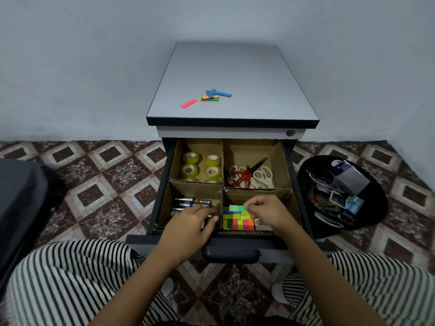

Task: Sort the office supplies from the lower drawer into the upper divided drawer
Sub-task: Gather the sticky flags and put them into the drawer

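Upper drawer [297, 184] open, four cardboard compartments, all occupied. Far left: tape rolls [201, 167]. Far right: scissors [250, 176]. Near left: batteries [191, 203]. Near right: sticky notes [238, 220] in stacked coloured pads.

Right hand [267, 211] over the near-right compartment, fingers pinched on a green pad [237, 208] just above the stack. Left hand [193, 225] in the battery compartment, fingers curled; whether they hold a battery cannot be told.

Lower drawer not in view. Loose flags [209, 96] lie unsorted on the tabletop [259, 90]. Bin [376, 203] of wrappers beside the cabinet.

Judgement: sorting largely complete; flags, and any lower-drawer remainder, outstanding.
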{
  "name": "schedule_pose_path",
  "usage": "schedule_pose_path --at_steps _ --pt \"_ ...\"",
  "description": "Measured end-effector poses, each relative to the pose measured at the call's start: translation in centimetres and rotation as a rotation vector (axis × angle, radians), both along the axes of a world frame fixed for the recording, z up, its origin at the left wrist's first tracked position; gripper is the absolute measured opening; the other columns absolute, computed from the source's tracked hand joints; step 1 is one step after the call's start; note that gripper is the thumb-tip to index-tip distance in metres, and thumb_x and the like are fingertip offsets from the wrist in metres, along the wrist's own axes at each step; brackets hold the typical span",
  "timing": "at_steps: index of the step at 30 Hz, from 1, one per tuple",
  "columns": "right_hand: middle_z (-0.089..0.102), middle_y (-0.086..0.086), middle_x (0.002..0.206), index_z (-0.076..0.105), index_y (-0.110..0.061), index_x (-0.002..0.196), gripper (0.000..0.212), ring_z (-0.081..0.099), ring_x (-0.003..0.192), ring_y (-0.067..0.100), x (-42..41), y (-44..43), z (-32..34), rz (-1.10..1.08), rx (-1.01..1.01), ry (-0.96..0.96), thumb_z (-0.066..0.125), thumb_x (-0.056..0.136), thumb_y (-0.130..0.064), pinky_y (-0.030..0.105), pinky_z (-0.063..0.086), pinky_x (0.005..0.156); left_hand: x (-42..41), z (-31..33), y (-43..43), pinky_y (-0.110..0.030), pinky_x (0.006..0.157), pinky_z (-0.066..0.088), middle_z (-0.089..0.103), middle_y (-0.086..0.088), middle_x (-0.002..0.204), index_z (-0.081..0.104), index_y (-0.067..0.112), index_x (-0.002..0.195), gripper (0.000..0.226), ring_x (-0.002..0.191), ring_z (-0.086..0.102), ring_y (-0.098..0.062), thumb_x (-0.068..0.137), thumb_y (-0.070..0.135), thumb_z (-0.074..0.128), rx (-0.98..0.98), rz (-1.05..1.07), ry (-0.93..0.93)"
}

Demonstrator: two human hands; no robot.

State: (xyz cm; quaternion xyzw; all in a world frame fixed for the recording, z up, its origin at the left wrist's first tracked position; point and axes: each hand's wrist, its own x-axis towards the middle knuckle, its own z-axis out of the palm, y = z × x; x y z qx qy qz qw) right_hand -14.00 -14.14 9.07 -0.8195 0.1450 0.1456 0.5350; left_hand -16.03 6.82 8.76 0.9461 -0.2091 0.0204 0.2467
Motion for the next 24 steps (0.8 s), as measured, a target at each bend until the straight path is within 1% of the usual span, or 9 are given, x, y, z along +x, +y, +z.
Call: schedule_pose_path --at_steps 2,4,7,10,12,14,18,24 --pt "0.061 -0.003 0.071 0.066 -0.017 0.076 0.017 0.057 0.066 0.006 0.2 0.2 -0.2 0.048 -0.099 0.014 0.057 0.09 -0.013 0.017 0.045 0.055 -0.7 0.0 0.2 -0.028 0.07 0.049 0.066 0.005 0.106 0.066 0.023 0.112 0.064 0.093 0.063 -0.015 0.086 0.059 0.02 0.061 -0.013 -0.048" --pt "0.062 -0.009 0.07 0.069 -0.016 0.079 0.018 0.059 0.066 0.005 0.4 0.6 -0.3 0.091 -0.191 0.022 0.056 0.089 -0.013 0.015 0.045 0.053 -1.1 -0.2 0.2 -0.027 0.063 0.045 0.067 0.006 0.096 0.068 0.024 0.102 0.065 0.084 0.064 -0.015 0.085 0.058 0.016 0.107 -0.016 -0.073" --pt "0.062 -0.007 0.072 0.072 -0.011 0.085 0.018 0.057 0.066 0.005 0.8 1.1 -0.6 0.153 -0.262 0.041 0.055 0.089 -0.011 0.016 0.045 0.055 -1.3 -0.7 0.3 -0.027 0.056 0.043 0.067 0.007 0.081 0.07 0.023 0.087 0.058 0.069 0.064 -0.015 0.09 0.051 0.019 0.169 -0.004 -0.125" --pt "0.068 0.001 0.089 0.072 -0.01 0.091 0.016 0.058 0.076 0.008 0.8 1.5 -1.2 0.168 -0.352 0.047 0.057 0.09 -0.013 0.018 0.043 0.067 -1.3 -1.1 0.4 -0.025 0.048 0.043 0.065 0.01 0.069 0.069 0.025 0.077 0.046 0.058 0.062 -0.012 0.093 0.043 0.029 0.189 0.009 -0.193" --pt "0.069 0.004 0.094 0.072 -0.01 0.09 0.014 0.057 0.077 0.008 0.8 1.7 -1.5 0.145 -0.384 0.033 0.058 0.089 -0.011 0.018 0.042 0.069 -1.3 -1.2 0.4 -0.025 0.046 0.043 0.064 0.01 0.067 0.069 0.025 0.075 0.044 0.056 0.061 -0.011 0.093 0.041 0.031 0.192 0.014 -0.228" --pt "0.068 0.004 0.091 0.07 -0.01 0.088 0.013 0.056 0.076 0.009 0.9 1.7 -1.6 0.126 -0.407 0.019 0.058 0.088 -0.01 0.018 0.041 0.068 -1.3 -1.3 0.4 -0.024 0.045 0.043 0.063 0.01 0.065 0.068 0.025 0.074 0.043 0.055 0.06 -0.011 0.092 0.04 0.032 0.191 0.015 -0.25" --pt "0.068 0.007 0.095 0.069 -0.009 0.087 0.011 0.06 0.084 0.015 1.0 1.8 -1.9 0.105 -0.445 0.013 0.058 0.088 -0.009 0.019 0.042 0.069 -1.2 -1.4 0.3 -0.024 0.044 0.042 0.063 0.01 0.065 0.068 0.025 0.074 0.043 0.054 0.059 -0.011 0.092 0.04 0.032 0.17 0.02 -0.268" --pt "0.07 0.009 0.096 0.071 -0.007 0.087 0.014 0.064 0.09 0.018 1.0 1.7 -2.2 0.086 -0.472 0.018 0.057 0.088 -0.008 0.017 0.043 0.07 -1.1 -1.6 0.3 -0.025 0.045 0.042 0.063 0.01 0.066 0.068 0.025 0.075 0.042 0.054 0.06 -0.011 0.092 0.04 0.033 0.139 0.031 -0.276"
